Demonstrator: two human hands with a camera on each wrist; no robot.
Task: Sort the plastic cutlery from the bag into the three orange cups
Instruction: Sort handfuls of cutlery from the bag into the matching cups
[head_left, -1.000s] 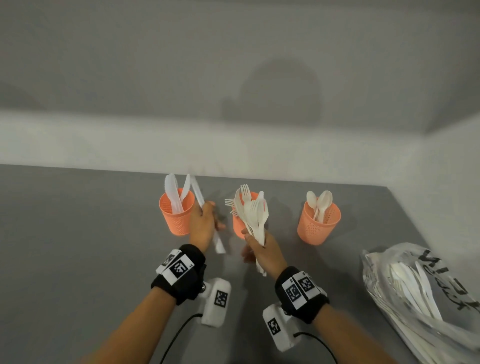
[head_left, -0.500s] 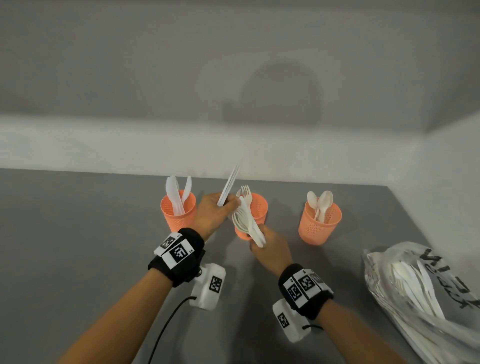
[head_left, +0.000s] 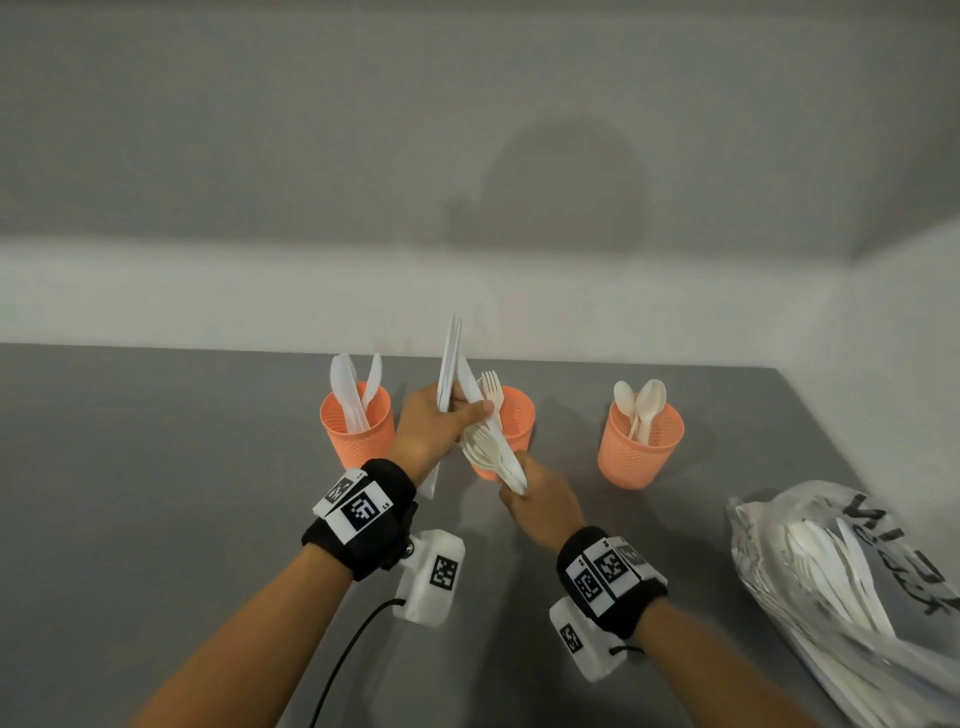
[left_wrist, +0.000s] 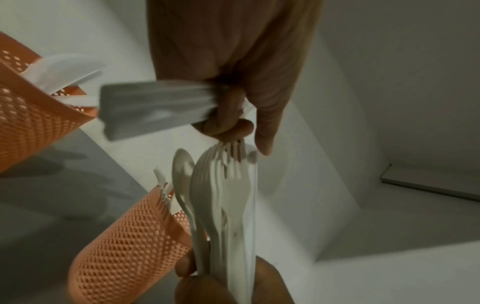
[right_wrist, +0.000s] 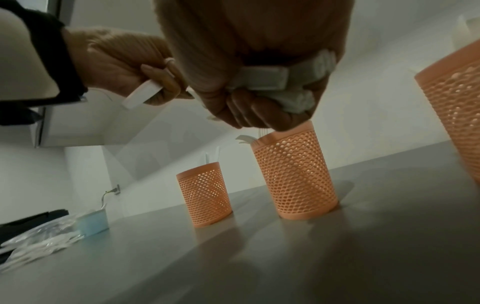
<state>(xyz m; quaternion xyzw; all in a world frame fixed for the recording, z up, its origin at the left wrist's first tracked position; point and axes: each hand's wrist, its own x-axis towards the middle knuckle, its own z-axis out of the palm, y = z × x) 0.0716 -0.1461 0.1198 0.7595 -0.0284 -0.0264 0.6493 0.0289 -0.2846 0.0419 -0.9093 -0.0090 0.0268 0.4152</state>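
Three orange mesh cups stand in a row: the left cup (head_left: 356, 431) holds knives, the middle cup (head_left: 517, 415) forks, the right cup (head_left: 641, 452) spoons. My left hand (head_left: 465, 410) grips white knives (head_left: 449, 364) that point up, and its thumb pinches another knife (head_left: 470, 387) sticking out of the bundle. My right hand (head_left: 519, 496) grips by the handles a bundle of forks and a spoon (head_left: 488, 452) in front of the middle cup. The left wrist view shows the fork bundle (left_wrist: 223, 195) under my left thumb. The cutlery bag (head_left: 841, 587) lies at the right.
A grey table (head_left: 156, 493) meets pale walls behind and at the right. In the right wrist view a small light-blue box (right_wrist: 93, 222) and crumpled clear plastic (right_wrist: 33, 242) lie far off to the left. Cables hang from both wrist cameras.
My left hand moved right from the left cup to the bundle, its knife swinging upright, and now pinches another knife. My right hand lowered and tilted the bundle leftward.
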